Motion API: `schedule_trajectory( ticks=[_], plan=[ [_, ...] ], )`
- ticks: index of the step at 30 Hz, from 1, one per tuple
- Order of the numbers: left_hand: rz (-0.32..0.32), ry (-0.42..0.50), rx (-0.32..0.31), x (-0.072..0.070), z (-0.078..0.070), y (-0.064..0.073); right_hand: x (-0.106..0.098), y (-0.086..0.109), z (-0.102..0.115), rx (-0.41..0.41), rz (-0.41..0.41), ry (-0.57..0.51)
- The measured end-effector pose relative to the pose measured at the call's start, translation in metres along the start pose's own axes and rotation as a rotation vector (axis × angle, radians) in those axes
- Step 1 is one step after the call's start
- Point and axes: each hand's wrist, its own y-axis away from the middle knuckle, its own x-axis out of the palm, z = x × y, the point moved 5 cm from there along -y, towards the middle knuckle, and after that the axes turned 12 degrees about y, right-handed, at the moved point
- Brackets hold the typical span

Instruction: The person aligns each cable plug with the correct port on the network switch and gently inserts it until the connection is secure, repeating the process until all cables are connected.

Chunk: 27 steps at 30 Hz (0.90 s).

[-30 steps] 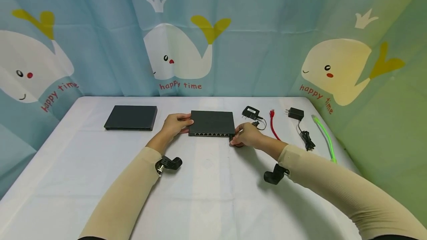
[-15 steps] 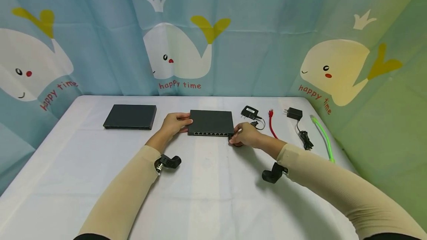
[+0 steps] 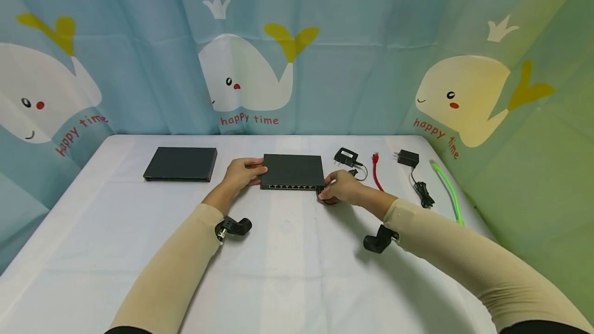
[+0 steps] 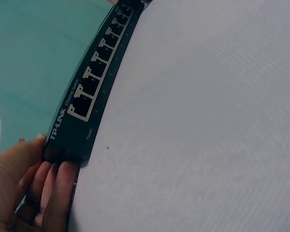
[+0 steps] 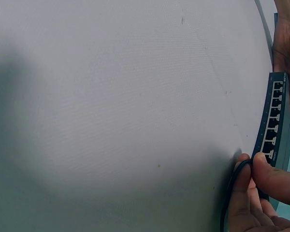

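A black TP-LINK Ethernet switch (image 3: 292,170) lies on the white table, its row of ports (image 4: 94,70) facing the person. At its left end the left hand (image 3: 241,173) grips it, thumb and fingers on either side of the corner in the left wrist view. The right hand (image 3: 340,188) is at the front right corner of the switch. Between its thumb and fingers it pinches a black cable (image 5: 227,195), which bends away from the port side. The cable's tip is hidden by the fingers. Several ports beside that hand show as bare sockets.
A second black box (image 3: 181,164) lies to the left. On the right are a power adapter (image 3: 346,156) with its cord, a red cable (image 3: 377,171), another adapter (image 3: 408,158) with a bundled cord, and a green cable (image 3: 447,190). A whale-print curtain (image 3: 362,81) hangs behind.
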Motion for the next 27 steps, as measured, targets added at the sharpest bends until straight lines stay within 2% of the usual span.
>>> schedule_trajectory(
  ticks=[7,12,17,27],
  plan=[
    [-0.008,0.038,-0.016,-0.0009,0.0019,-0.0008,0.0001,0.0013,0.001,0.012,0.026,-0.058],
    [0.001,0.071,0.008,0.0001,0.0036,-0.0008,-0.0004,0.0042,0.0018,0.035,0.017,-0.094],
    [0.003,0.069,0.032,0.0022,0.0034,0.0005,-0.0021,0.0042,0.0004,0.068,-0.007,-0.089],
    [-0.007,0.033,0.001,0.0001,0.0039,-0.0024,-0.0006,-0.0002,0.0004,0.067,-0.027,-0.119]
  ],
)
